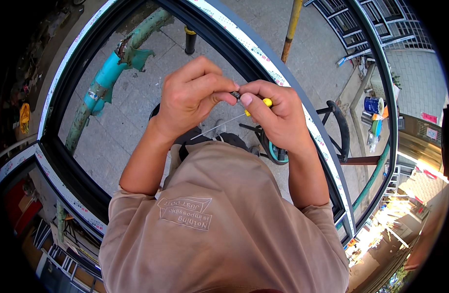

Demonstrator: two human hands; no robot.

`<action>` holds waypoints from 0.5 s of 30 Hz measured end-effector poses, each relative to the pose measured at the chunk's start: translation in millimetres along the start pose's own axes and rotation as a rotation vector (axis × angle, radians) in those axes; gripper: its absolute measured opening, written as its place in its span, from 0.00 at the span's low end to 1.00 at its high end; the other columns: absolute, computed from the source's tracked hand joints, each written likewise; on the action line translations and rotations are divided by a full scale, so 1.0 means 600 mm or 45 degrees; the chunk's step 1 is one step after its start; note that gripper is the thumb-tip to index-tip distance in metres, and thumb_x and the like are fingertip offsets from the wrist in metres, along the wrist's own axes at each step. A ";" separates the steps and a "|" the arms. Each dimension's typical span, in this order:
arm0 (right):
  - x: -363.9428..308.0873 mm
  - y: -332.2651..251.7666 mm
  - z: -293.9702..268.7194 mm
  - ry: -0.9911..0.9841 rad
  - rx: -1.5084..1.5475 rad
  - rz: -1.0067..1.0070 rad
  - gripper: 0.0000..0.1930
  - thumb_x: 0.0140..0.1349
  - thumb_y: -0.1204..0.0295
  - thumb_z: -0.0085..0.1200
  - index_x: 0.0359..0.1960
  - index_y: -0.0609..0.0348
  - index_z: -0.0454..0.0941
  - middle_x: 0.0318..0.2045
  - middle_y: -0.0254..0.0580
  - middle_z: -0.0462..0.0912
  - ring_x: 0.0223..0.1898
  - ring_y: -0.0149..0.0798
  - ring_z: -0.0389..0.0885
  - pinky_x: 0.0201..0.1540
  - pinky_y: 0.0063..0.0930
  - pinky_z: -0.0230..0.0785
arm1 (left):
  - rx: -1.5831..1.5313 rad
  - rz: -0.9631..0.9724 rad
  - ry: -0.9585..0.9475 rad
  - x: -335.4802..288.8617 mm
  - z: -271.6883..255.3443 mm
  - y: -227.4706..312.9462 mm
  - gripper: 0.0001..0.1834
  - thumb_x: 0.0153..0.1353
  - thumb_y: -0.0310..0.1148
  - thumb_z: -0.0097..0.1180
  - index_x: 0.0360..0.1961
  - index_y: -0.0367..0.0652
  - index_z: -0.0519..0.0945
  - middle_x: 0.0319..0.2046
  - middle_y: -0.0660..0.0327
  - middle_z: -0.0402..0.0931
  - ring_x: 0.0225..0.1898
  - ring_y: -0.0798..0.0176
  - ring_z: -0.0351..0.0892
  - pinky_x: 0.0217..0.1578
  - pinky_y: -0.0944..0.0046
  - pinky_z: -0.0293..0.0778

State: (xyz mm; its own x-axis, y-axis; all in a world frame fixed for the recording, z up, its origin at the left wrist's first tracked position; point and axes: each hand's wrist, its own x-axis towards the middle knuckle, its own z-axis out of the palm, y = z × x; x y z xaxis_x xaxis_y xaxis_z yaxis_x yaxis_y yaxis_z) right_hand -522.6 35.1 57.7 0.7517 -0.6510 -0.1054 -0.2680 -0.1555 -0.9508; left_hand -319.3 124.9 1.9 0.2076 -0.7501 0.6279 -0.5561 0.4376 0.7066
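My left hand (192,95) is closed in a pinch, its thumb and forefinger on a small dark ridged piece (235,94); its exact kind is too small to tell. My right hand (279,112) meets it there, with thumb and forefinger at the other side of the piece. A screwdriver with a yellow handle (268,102) is tucked in my right hand, most of the handle hidden by the fingers. Its thin metal shaft (217,127) points down to the left, clear of my left hand. Both hands are above a large dark window frame (253,51) edged with white printed film.
A peeling turquoise-wrapped pipe (107,73) slants at the left, near a black and yellow post (190,40). A rusty yellow pole (290,31) stands beyond the frame. To the right are a blue bucket (374,105) and stacked metal frames (375,22). Paving (141,93) lies below.
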 end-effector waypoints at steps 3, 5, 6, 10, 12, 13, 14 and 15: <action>0.001 -0.006 -0.005 -0.034 -0.040 0.008 0.10 0.77 0.69 0.63 0.45 0.64 0.90 0.23 0.33 0.81 0.26 0.23 0.75 0.30 0.25 0.68 | -0.010 0.012 -0.042 0.005 -0.006 0.004 0.16 0.45 0.26 0.83 0.37 0.48 0.93 0.31 0.64 0.82 0.29 0.61 0.86 0.28 0.61 0.79; 0.002 -0.005 -0.007 -0.049 -0.057 0.009 0.09 0.76 0.70 0.63 0.44 0.63 0.90 0.23 0.34 0.81 0.26 0.24 0.75 0.30 0.26 0.68 | -0.018 0.013 -0.058 0.005 -0.007 0.004 0.16 0.45 0.25 0.83 0.37 0.48 0.93 0.31 0.64 0.82 0.29 0.61 0.86 0.28 0.61 0.79; 0.002 -0.002 -0.008 -0.052 -0.069 -0.002 0.09 0.76 0.70 0.63 0.43 0.63 0.90 0.23 0.34 0.81 0.26 0.24 0.75 0.29 0.26 0.68 | -0.019 0.010 -0.060 0.004 -0.006 0.003 0.16 0.45 0.25 0.83 0.37 0.48 0.93 0.31 0.64 0.82 0.29 0.61 0.86 0.28 0.61 0.79; 0.005 0.001 -0.009 -0.047 -0.089 -0.048 0.08 0.75 0.71 0.63 0.42 0.62 0.90 0.22 0.36 0.81 0.24 0.25 0.74 0.28 0.26 0.67 | -0.010 0.010 -0.064 0.006 -0.005 0.002 0.16 0.45 0.25 0.82 0.36 0.48 0.92 0.30 0.64 0.82 0.29 0.61 0.86 0.28 0.61 0.79; 0.006 0.002 -0.007 -0.043 -0.114 -0.075 0.08 0.74 0.71 0.63 0.42 0.62 0.90 0.22 0.35 0.80 0.24 0.25 0.74 0.28 0.26 0.67 | -0.001 0.013 -0.064 0.007 -0.005 0.002 0.16 0.45 0.25 0.82 0.36 0.48 0.92 0.30 0.65 0.81 0.29 0.61 0.86 0.28 0.61 0.79; 0.007 0.003 -0.007 -0.039 -0.127 -0.089 0.07 0.74 0.71 0.63 0.41 0.62 0.90 0.21 0.35 0.80 0.24 0.25 0.74 0.27 0.26 0.66 | 0.003 0.015 -0.064 0.008 -0.006 0.001 0.16 0.45 0.25 0.82 0.36 0.48 0.92 0.30 0.65 0.81 0.29 0.61 0.86 0.27 0.61 0.79; 0.008 0.004 -0.007 -0.034 -0.115 -0.079 0.07 0.74 0.71 0.63 0.41 0.62 0.90 0.21 0.35 0.80 0.23 0.24 0.73 0.27 0.27 0.66 | 0.024 0.044 -0.079 0.008 -0.006 -0.001 0.16 0.45 0.27 0.82 0.38 0.47 0.93 0.31 0.64 0.80 0.29 0.62 0.84 0.28 0.62 0.78; 0.009 0.005 -0.008 -0.029 -0.104 -0.070 0.07 0.74 0.71 0.63 0.41 0.62 0.90 0.21 0.34 0.80 0.23 0.24 0.73 0.27 0.27 0.66 | 0.046 0.074 -0.094 0.007 -0.008 -0.004 0.16 0.46 0.29 0.83 0.39 0.46 0.93 0.32 0.63 0.80 0.30 0.63 0.83 0.28 0.62 0.77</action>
State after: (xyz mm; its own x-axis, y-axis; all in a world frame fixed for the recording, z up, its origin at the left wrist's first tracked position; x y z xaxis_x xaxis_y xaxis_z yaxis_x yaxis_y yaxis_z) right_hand -521.9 27.5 55.9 0.7800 -0.6227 -0.0615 -0.2735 -0.2510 -0.9285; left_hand -313.1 123.4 4.6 0.1148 -0.7593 0.6405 -0.5944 0.4641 0.6567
